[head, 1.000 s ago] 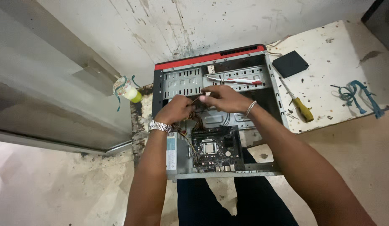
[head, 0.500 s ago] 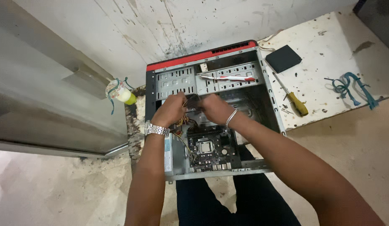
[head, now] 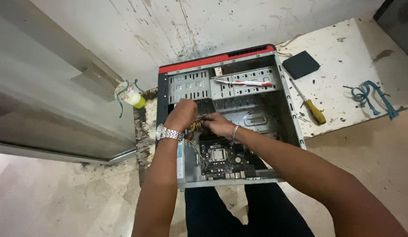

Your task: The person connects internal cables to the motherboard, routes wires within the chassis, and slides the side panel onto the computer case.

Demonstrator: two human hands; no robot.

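The fingers of the left hand are curled narrow around a bundle of yellow and dark wires inside the open computer case; the fingers of the right hand are also closed in, pinching at the same bundle just beside the left hand, so the two hands almost touch. What exactly the right fingertips grip is hidden by the hand itself. A metal wristwatch sits on the left wrist, a thin bracelet on the right. The wires lie in the middle of the case, just above the motherboard with its square processor socket. Farther up, a red and white toothbrush rests on the drive cage. The case lies on its side on the floor. To its right, on a stained white board, lie a yellow-handled screwdriver, a small black box and a tangle of blue cord. To the left stands a small yellow-green bottle.
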